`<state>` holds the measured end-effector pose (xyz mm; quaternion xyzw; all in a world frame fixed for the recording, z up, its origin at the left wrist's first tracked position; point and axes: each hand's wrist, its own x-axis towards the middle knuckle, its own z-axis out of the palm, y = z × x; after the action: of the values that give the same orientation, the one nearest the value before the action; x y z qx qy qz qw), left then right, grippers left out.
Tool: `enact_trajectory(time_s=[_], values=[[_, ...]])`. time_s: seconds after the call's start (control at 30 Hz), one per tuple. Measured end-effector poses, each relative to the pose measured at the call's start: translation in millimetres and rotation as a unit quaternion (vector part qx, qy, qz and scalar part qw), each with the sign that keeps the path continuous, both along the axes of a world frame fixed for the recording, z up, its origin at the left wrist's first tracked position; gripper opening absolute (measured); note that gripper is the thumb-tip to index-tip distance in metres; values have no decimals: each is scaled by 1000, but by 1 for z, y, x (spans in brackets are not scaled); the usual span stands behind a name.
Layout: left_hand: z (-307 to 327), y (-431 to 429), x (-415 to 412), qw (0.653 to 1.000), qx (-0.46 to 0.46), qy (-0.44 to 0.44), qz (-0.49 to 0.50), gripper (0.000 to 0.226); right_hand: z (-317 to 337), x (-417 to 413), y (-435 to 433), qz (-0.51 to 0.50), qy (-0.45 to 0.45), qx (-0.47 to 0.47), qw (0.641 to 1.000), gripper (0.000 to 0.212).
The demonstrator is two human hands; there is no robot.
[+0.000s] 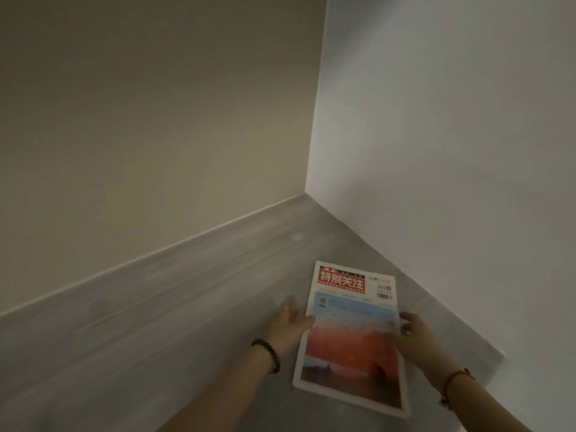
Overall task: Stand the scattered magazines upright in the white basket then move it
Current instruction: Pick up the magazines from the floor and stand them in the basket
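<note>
A magazine (352,335) with a red title banner and an orange sunset picture is held face up over a grey surface, near the lower right of the head view. My left hand (291,325) grips its left edge, thumb on the cover. My right hand (414,333) holds its right edge, fingers curled around it. A dark bead bracelet is on my left wrist and a red string on my right wrist. No white basket is in view.
The grey wood-grain surface (149,322) runs into a corner where a beige wall (156,120) on the left meets a white wall (452,135) on the right. The surface's right end stops at about (501,357).
</note>
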<state>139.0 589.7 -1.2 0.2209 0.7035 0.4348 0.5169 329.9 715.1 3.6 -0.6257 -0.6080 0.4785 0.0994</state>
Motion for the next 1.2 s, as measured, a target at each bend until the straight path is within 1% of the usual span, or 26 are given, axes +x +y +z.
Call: enact_trajectory(time_s=[0.07,0.13,0.17,0.2,0.27,0.3,0.33,0.37,0.4,0.43,0.5,0.57,0.6,0.63,0.67,0.7,0.77,0.8,0.93,1.0,1.1,1.2], values=[[-1,10,4,1000,-1,10,-6,78,-4,-2,1,-45,21,0,999,60],[-1,18,2,1000,-5,3,-1,80,-5,-5,3,-81,37,-11,996,61],[0,21,0,1000,-11,-10,4,77,-4,-6,4,-92,39,-20,995,60],[0,22,-3,999,-18,-28,0,70,-5,-7,6,-99,40,-31,994,58],[1,21,-1,998,-15,-43,-46,37,-8,-9,8,-98,44,-65,992,46],[0,20,2,997,-11,-33,-72,22,-8,-11,5,-86,47,-79,992,35],[0,18,5,996,-2,-25,-82,20,-8,-14,1,-69,52,-87,992,22],[1,15,7,996,8,-22,-82,24,-7,-18,-4,-52,59,-89,993,10],[2,12,7,997,19,-21,-79,29,-7,-22,-9,-40,64,-82,994,9],[2,7,5,997,31,-19,-71,31,-6,-25,-13,-33,67,-73,995,13],[8,-5,-7,998,53,-16,-42,31,-2,-34,-21,-20,58,-66,996,9],[17,-22,-27,997,75,-23,-13,32,1,-45,-26,-5,50,-56,997,32],[23,-33,-37,996,88,-33,-1,31,5,-52,-31,-1,60,-50,997,45],[30,-45,-48,994,103,-41,7,30,9,-61,-37,3,78,-49,996,56],[36,-57,-58,992,118,-45,16,29,15,-72,-45,10,113,-57,992,62],[44,-71,-69,990,134,-45,27,30,21,-83,-54,21,157,-74,985,63],[57,-104,-91,985,162,-37,50,35,37,-109,-75,68,224,-105,967,52],[63,-123,-102,982,173,-28,62,37,45,-123,-88,107,239,-103,960,45],[86,-213,-146,968,204,20,144,34,72,-185,-150,231,292,-61,926,34],[99,-262,-166,959,209,70,177,27,85,-221,-187,272,313,-28,910,32],[121,-337,-193,937,216,150,232,21,107,-276,-252,312,328,51,890,36],[144,-409,-223,915,216,189,284,19,127,-328,-318,331,354,108,868,27]])
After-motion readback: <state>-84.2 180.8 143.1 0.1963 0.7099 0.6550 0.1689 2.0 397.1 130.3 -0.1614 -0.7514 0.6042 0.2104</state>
